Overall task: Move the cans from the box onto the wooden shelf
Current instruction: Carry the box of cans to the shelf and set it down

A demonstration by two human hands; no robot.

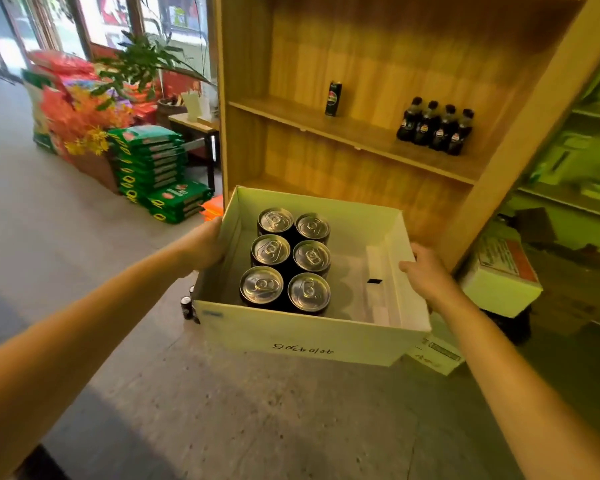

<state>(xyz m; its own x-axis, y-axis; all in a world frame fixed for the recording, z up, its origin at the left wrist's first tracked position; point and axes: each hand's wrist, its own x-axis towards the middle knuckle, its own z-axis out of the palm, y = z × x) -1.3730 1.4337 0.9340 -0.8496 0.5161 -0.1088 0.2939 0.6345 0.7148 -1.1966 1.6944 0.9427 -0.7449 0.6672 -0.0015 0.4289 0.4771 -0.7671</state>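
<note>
An open white cardboard box (302, 336) is held up in front of the wooden shelf unit (357, 135). My left hand (205, 247) grips its left wall and my right hand (426, 270) grips its right wall. Several black cans with silver tops (286, 259) stand upright in two rows in the left half of the box. One dark can (333, 98) stands alone on the middle shelf board.
A pack of dark bottles (435, 126) stands on the same board to the right. Small bottles (186, 306) sit on the floor under the box's left corner. Green sacks (153, 168) and plants lie at left; another carton (499, 278) is at right.
</note>
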